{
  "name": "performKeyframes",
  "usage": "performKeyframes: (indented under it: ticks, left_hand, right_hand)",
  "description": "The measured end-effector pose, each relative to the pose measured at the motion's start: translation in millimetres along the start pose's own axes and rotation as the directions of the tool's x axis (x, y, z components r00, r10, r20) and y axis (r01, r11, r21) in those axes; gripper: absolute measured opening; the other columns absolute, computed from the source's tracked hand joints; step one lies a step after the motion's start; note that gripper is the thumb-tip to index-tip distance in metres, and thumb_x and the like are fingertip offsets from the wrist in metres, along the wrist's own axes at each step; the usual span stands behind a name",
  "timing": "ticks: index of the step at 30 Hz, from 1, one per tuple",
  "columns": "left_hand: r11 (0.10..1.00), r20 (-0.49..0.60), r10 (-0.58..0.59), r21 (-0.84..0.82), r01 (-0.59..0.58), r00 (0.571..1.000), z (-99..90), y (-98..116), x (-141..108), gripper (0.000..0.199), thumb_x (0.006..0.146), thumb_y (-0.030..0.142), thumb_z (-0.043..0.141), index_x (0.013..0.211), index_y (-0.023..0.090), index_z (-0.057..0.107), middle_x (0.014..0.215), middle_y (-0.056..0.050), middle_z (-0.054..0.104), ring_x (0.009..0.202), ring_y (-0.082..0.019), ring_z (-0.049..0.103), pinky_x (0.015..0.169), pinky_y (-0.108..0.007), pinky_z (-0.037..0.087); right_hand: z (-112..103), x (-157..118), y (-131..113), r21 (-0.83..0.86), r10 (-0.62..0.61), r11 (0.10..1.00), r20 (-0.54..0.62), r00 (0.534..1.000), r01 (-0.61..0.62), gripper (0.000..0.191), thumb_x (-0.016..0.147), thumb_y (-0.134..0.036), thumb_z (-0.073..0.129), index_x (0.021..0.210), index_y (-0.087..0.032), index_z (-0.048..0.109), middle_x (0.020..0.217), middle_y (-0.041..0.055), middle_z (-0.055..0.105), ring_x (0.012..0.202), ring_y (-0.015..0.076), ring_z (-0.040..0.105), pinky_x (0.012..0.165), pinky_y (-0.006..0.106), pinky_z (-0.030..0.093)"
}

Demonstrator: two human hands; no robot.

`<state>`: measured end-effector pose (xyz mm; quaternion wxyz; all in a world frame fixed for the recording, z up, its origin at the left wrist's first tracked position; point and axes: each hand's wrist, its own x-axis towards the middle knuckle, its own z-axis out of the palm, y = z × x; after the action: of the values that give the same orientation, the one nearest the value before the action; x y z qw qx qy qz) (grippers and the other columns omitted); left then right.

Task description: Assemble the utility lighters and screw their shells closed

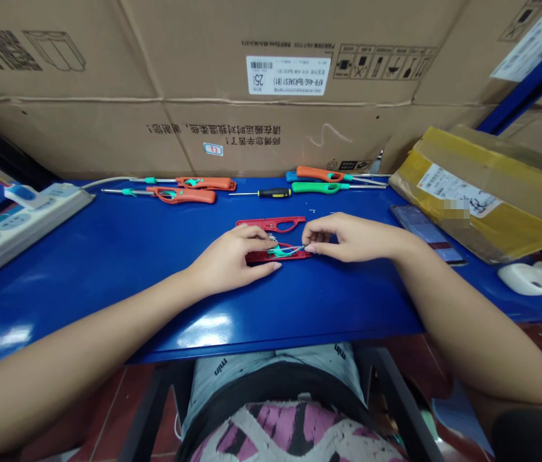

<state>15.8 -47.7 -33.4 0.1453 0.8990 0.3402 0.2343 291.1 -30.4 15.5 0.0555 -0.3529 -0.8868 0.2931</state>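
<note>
My left hand [237, 260] holds the left part of an opened red utility lighter's half shell [294, 256] between thumb and fingers. A green trigger part [278, 251], a thin metal strip and a red wire show inside it. My right hand [335, 236] pinches at the shell's right end, on what looks like the end of a thin wire; a small dark tip shows at the fingertips. Just behind lies the matching red half shell [271, 223] with its trigger loop, apart from both hands. My left fingers hide part of the lower shell.
Behind the hands lie two orange lighters [188, 195], a black-and-yellow screwdriver [274, 192] and a green lighter [316, 187] beside another orange lighter [319, 173]. A power strip [15, 224] stands left. Right are a phone [424, 234], a taped carton [487, 192] and a white object [530, 279].
</note>
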Motion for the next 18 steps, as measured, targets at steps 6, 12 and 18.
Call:
performKeyframes:
  ticks: [6, 12, 18]
  left_hand:
    - [1.000, -0.002, -0.001, 0.004, 0.001, 1.000, 1.4, -1.5, -0.4, 0.033, 0.092, 0.040, 0.069, 0.117, 0.020, 0.076, 0.117, -0.009, 0.073, 0.112, -0.025, 0.068, 0.100, -0.041, 0.054]
    - [1.000, -0.001, 0.010, 0.004, -0.010, 1.000, 1.0, -1.8, 0.4, 0.031, 0.094, 0.038, 0.067, 0.117, 0.020, 0.077, 0.114, -0.009, 0.074, 0.109, -0.025, 0.069, 0.100, -0.042, 0.054]
    - [0.999, 0.033, 0.025, 0.046, -0.026, 0.999, -0.6, -0.8, 0.8, 0.030, 0.096, 0.037, 0.064, 0.116, 0.019, 0.077, 0.116, -0.011, 0.073, 0.109, -0.028, 0.068, 0.098, -0.043, 0.055]
  right_hand:
    - [3.0, 3.2, 2.2, 0.028, 0.053, 0.998, 0.018, 0.998, -0.053, 0.017, 0.089, -0.034, 0.067, 0.090, -0.017, 0.069, 0.084, 0.0026, 0.070, 0.073, 0.0142, 0.060, 0.066, 0.025, 0.044]
    - [4.4, 5.9, 3.3, -0.018, 0.037, 0.999, -0.017, 0.999, -0.038, 0.017, 0.086, -0.034, 0.071, 0.085, -0.018, 0.071, 0.082, 0.0029, 0.072, 0.073, 0.0153, 0.063, 0.067, 0.027, 0.044]
    - [4.6, 8.7, 6.4, -0.082, 0.029, 0.996, -0.060, 0.998, -0.034, 0.020, 0.085, -0.036, 0.075, 0.082, -0.017, 0.070, 0.080, 0.0025, 0.071, 0.073, 0.0148, 0.062, 0.066, 0.026, 0.044]
